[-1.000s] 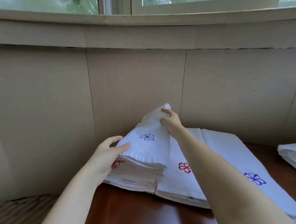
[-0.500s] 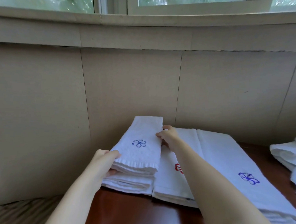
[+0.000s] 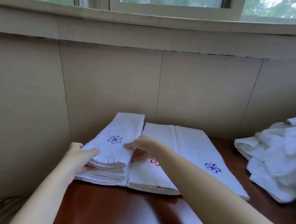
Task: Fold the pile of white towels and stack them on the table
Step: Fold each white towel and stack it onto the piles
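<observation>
Table (image 3: 107,207): dark red-brown wood, set against a beige panelled wall (image 3: 111,87) under a window (image 3: 164,0).
Top towel (image 3: 119,132): a folded white towel with a blue flower print. It lies on the left stack (image 3: 104,175) of folded towels, its long side running toward the wall.
Left hand (image 3: 77,157): it grips the near left corner of the Top towel, thumb on the upper face, fingers curled under the top layers.
Right hand (image 3: 143,146): it pinches the right edge of the same towel, thumb on top, fingers tucked below the edge.
Middle towel (image 3: 151,174): folded, with a red flower, just beside the left stack and partly covered by the right forearm.
Right towel (image 3: 198,150): folded, with a blue flower, touching the Middle towel.
Unfolded pile (image 3: 274,159): crumpled white towels at the right end of the Table, apart from the folded ones.
</observation>
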